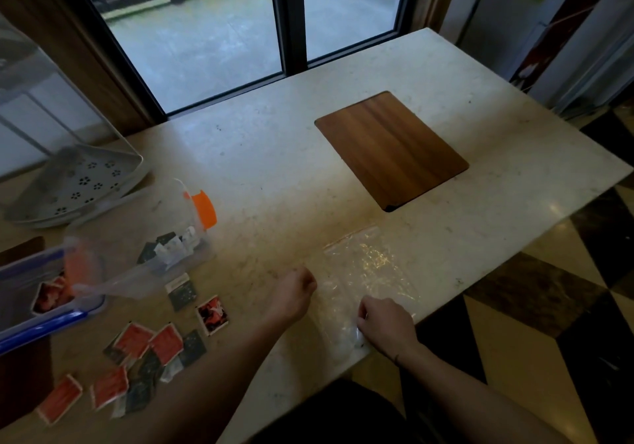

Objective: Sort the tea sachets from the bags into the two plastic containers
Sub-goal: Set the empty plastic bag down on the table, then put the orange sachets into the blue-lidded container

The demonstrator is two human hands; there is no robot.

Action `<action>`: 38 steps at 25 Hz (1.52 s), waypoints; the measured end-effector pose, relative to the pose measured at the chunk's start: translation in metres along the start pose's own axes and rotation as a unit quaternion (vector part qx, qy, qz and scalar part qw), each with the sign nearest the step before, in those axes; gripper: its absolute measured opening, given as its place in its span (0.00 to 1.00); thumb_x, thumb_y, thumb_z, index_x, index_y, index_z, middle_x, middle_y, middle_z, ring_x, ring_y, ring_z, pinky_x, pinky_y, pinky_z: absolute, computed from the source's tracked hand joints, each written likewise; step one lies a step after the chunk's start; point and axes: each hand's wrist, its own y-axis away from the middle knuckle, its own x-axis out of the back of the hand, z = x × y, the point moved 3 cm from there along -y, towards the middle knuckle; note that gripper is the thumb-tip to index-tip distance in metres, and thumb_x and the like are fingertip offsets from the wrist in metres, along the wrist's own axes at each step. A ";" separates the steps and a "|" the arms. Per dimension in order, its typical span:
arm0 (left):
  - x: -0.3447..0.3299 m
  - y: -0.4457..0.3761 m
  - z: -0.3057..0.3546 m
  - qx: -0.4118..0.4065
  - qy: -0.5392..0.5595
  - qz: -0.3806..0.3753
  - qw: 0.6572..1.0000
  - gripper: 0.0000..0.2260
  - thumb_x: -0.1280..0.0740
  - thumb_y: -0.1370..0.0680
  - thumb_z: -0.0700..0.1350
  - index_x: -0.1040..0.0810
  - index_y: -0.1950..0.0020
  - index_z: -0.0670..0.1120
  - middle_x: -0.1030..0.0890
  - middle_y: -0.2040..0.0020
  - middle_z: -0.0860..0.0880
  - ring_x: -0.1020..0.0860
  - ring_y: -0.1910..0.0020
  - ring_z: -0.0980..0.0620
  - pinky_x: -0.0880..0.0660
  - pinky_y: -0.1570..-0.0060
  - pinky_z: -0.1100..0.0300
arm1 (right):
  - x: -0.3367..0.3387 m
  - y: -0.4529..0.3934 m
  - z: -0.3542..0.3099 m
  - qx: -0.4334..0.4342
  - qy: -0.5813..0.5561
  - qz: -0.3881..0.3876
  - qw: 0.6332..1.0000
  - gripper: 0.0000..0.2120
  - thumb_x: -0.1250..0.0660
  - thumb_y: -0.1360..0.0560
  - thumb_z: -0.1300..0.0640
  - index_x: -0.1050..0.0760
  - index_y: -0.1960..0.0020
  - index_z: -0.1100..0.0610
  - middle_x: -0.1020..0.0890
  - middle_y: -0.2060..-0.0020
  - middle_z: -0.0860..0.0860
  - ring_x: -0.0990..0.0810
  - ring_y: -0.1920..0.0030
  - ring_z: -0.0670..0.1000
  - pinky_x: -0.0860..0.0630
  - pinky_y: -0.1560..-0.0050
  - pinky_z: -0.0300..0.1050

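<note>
Head: both hands' fingers (362,313) pinch clear bag (368,272) edges.

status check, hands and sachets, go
Both hands, left and right, pinching flat clear bag. Loose sachets unsorted on table. Nothing blocking.

Plastic bag (363,272) lies flat at table's (274,169) near edge, w/ board (391,150) behind it. Left hand (291,294) at bag's left edge, right hand (386,325) on its near end. Loose sachets (147,354) spread far left; two containers (171,234) (44,292) behind them, sachets inside both.
</note>
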 end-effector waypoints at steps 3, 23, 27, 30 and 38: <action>-0.002 -0.003 -0.002 0.003 -0.010 0.000 1.000 0.03 0.37 0.20 0.45 0.24 0.51 0.49 0.21 0.51 0.50 0.24 0.54 0.53 0.25 0.55 0.59 | -0.001 -0.001 0.000 0.009 0.009 0.004 1.000 0.05 0.39 0.28 0.53 0.25 0.58 0.51 0.20 0.63 0.50 0.21 0.63 0.51 0.24 0.63 0.47; 0.054 0.034 -0.018 -0.011 -0.104 0.160 0.982 0.20 0.38 0.24 0.61 0.27 0.35 0.54 0.26 0.35 0.52 0.28 0.37 0.52 0.28 0.39 0.52 | 0.060 -0.035 -0.060 0.205 0.135 0.129 0.961 0.22 0.40 0.25 0.39 0.27 0.36 0.49 0.24 0.37 0.48 0.30 0.35 0.52 0.31 0.41 0.49; 0.085 0.066 -0.052 0.014 -0.113 0.196 0.974 0.24 0.37 0.25 0.62 0.29 0.32 0.55 0.27 0.32 0.51 0.29 0.34 0.50 0.30 0.36 0.49 | 0.060 -0.041 -0.109 0.266 0.157 0.114 0.944 0.28 0.43 0.24 0.36 0.34 0.29 0.49 0.30 0.29 0.50 0.37 0.27 0.54 0.35 0.31 0.53; 0.107 0.098 -0.086 0.033 -0.119 0.234 0.964 0.25 0.37 0.26 0.63 0.28 0.32 0.54 0.25 0.33 0.51 0.27 0.36 0.50 0.27 0.39 0.51 | 0.049 -0.033 -0.156 0.314 0.174 0.086 0.929 0.30 0.44 0.24 0.36 0.38 0.26 0.48 0.35 0.26 0.50 0.42 0.24 0.55 0.38 0.29 0.54; 0.160 0.208 -0.201 0.139 -0.067 0.295 0.943 0.20 0.35 0.25 0.58 0.25 0.36 0.51 0.23 0.37 0.50 0.25 0.38 0.49 0.30 0.41 0.55 | -0.027 0.016 -0.280 0.403 0.186 0.038 0.895 0.27 0.41 0.24 0.38 0.37 0.28 0.47 0.34 0.27 0.49 0.40 0.26 0.54 0.36 0.31 0.54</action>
